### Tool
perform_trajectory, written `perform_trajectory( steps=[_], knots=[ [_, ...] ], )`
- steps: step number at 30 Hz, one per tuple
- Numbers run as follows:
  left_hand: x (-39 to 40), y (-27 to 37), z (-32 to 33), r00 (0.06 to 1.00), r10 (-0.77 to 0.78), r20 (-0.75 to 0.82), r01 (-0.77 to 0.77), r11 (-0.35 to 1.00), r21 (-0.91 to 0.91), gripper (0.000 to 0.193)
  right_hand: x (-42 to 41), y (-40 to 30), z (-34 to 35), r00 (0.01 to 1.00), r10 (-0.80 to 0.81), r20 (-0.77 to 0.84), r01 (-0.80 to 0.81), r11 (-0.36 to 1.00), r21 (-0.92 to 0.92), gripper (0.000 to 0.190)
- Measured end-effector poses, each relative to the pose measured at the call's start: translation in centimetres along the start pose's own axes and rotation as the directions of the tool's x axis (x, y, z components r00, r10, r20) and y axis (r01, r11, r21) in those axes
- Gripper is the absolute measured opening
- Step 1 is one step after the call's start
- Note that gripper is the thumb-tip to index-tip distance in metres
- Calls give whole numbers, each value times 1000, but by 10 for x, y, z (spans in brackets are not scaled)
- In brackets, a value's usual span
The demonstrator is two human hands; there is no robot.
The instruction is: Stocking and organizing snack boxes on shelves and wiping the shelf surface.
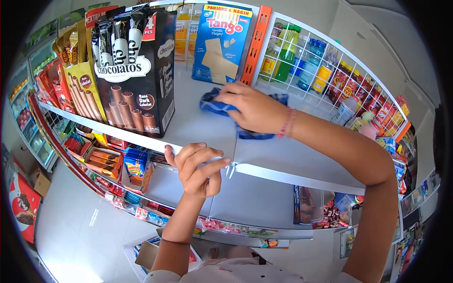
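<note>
My right hand [253,109] presses a blue plaid cloth [221,106] against the upper shelf [193,109], fingers bunched into the fabric. Part of the cloth spreads out beneath the palm. Just behind it stands a blue Tango wafer box [221,46]. My left hand [198,169] is at the shelf's white front edge [283,175], its fingers bent and spread over the lip; whether it grips the edge is unclear. Left of the cloth, a dark Chocolatos box [136,95] holds upright wafer-roll packets [120,39].
A yellow wafer-roll box [85,88] adjoins the Chocolatos box. Behind the shelf rise an orange upright post [257,46] and a white wire grid [300,60], with bottles beyond. The lower shelf [247,201] carries snack boxes [136,169] and a clear plastic container [311,205].
</note>
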State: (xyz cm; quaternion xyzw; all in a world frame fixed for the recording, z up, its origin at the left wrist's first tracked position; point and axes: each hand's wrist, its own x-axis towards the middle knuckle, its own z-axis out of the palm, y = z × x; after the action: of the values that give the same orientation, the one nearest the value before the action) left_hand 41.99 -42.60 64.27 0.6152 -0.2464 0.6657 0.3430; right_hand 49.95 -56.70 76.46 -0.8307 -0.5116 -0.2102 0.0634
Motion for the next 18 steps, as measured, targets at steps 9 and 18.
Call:
perform_trajectory(
  steps=[9, 18],
  knots=[
    [-5, 1, 12, 995, 7, -103, -7, 1000, 0, 19, 94, 32, 55, 985, 166, 48, -157, 975, -156, 30],
    [-1, -1, 8, 995, -26, -100, 21, 999, -47, 24, -39, -45, -25, 997, -76, 30, 73, 993, 95, 34]
  ],
)
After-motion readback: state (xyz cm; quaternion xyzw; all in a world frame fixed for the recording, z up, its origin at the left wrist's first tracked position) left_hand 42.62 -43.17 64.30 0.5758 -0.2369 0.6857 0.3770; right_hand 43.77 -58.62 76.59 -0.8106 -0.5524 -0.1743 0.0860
